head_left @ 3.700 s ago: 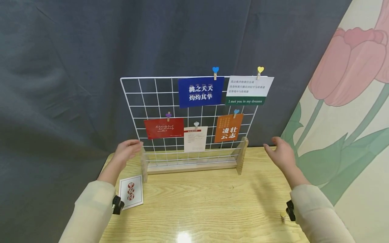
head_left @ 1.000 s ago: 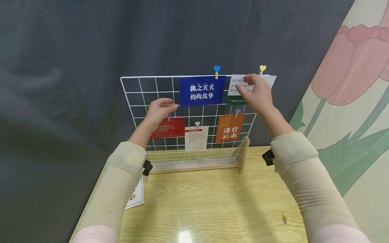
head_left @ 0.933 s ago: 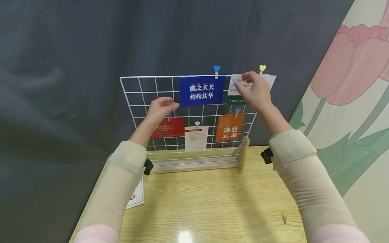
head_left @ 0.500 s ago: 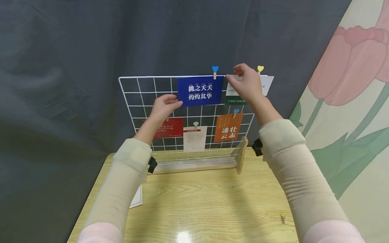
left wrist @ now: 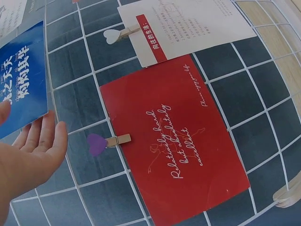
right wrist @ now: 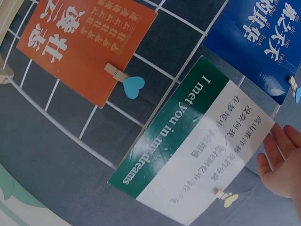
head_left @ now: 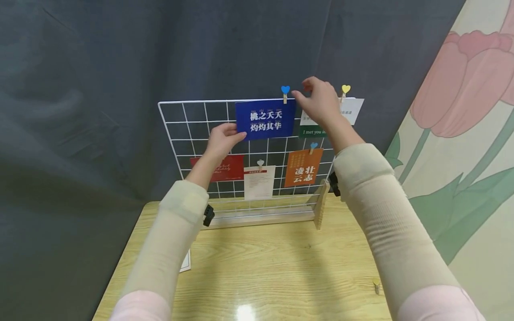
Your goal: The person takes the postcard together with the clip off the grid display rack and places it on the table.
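A blue card [head_left: 265, 120] with white characters hangs at the top of the white wire grid [head_left: 192, 101], under a clothespin with a blue heart [head_left: 285, 90]. My left hand [head_left: 222, 141] is at the card's left edge, thumb overlapping its front and fingers [left wrist: 44, 134] reaching behind the edge. My right hand [head_left: 321, 101] is just right of the blue-heart clothespin, thumb and fingers apart with nothing between them. That hand partly covers a white-and-green card [right wrist: 188, 146], which a yellow-heart clothespin [head_left: 346, 90] holds.
Lower on the grid hang a red card [head_left: 226, 169], a white card [head_left: 259, 183] and an orange card [head_left: 304, 167]. A loose yellow-heart clothespin [head_left: 376, 286] lies on the wooden table [head_left: 261, 258]. My left sleeve mostly hides another card [head_left: 186, 263] there.
Both hands have risen from beside the grid to its upper part. Over the last second the left has moved right onto the blue card's edge, the right leftward and up toward the blue-heart clothespin.
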`<state>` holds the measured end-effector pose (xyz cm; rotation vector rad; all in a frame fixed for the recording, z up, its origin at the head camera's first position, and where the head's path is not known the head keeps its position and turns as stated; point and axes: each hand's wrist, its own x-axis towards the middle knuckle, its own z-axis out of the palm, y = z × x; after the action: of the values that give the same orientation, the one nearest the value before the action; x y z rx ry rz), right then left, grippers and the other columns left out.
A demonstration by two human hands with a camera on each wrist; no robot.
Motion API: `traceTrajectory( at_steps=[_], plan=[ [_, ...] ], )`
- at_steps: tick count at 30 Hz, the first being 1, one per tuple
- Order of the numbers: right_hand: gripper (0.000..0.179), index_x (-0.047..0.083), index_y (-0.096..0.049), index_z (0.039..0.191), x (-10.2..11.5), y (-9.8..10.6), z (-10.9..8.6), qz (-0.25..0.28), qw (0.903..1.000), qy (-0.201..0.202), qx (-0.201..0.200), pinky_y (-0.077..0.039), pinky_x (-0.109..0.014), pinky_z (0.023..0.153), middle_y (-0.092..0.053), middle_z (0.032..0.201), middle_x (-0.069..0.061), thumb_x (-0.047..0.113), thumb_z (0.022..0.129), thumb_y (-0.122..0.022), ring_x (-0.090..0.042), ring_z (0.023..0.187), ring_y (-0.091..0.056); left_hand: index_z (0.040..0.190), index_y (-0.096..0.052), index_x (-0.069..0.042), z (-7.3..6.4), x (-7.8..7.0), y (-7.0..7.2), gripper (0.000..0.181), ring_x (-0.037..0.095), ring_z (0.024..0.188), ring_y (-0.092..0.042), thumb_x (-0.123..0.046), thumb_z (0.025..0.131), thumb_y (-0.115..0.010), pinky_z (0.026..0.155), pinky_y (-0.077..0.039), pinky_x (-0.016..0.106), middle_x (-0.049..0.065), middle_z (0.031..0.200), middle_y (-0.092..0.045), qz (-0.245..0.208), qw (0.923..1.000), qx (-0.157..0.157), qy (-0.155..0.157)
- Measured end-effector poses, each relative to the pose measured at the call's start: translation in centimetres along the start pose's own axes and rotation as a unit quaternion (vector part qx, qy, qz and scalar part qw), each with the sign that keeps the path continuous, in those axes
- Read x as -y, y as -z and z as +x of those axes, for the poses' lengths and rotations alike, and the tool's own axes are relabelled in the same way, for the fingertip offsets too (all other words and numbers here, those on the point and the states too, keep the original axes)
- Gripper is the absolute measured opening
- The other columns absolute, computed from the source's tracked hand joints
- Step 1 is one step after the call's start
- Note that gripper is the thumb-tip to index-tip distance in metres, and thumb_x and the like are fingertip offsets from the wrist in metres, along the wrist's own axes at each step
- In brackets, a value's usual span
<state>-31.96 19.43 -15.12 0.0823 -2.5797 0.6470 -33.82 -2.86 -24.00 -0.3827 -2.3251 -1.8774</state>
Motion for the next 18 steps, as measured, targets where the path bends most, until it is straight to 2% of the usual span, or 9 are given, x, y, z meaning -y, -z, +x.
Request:
traceTrajectory(
  at_steps=[10, 14, 18],
  plan=[
    [0.054, 0.006, -0.043, 0.125, 1.0, -0.7, 0.7, 0.038, 0.9990, -0.009, 0.022, -0.036, -0.030, 0.088, -0.048, 0.120, -0.008, 0.043, 0.086, -0.043, -0.019, 0.107, -0.044, 0.109, -0.055, 0.000, 0.3, 0.0, -0.5, 0.031, 0.020, 0.092, -0.055, -0.012, 0.081, -0.061, 0.083, -0.041, 0.031, 0.013, 0.101, -0.059, 0.026, 0.9996, -0.011, -0.003],
    [0.049, 0.005, -0.045, 0.124, 1.5, -0.9, 0.9, 0.085, 0.9958, -0.011, 0.031, -0.038, -0.028, 0.086, -0.050, 0.117, -0.008, 0.038, 0.087, -0.044, -0.018, 0.105, -0.046, 0.108, -0.056, -0.001, 0.4, 0.1, -0.9, 0.030, 0.020, 0.092, -0.055, -0.013, 0.082, -0.060, 0.082, -0.042, 0.032, 0.012, 0.100, -0.060, 0.049, 0.9986, -0.019, 0.000],
    [0.043, 0.004, -0.047, 0.122, 2.0, -1.2, 1.1, 0.125, 0.9913, -0.021, 0.035, -0.038, -0.026, 0.086, -0.051, 0.116, -0.007, 0.031, 0.089, -0.044, -0.017, 0.105, -0.046, 0.108, -0.056, 0.001, 0.6, 0.2, -1.3, 0.026, 0.021, 0.090, -0.056, -0.010, 0.084, -0.055, 0.077, -0.045, 0.031, 0.014, 0.100, -0.060, 0.053, 0.9981, -0.032, 0.009]
  ],
)
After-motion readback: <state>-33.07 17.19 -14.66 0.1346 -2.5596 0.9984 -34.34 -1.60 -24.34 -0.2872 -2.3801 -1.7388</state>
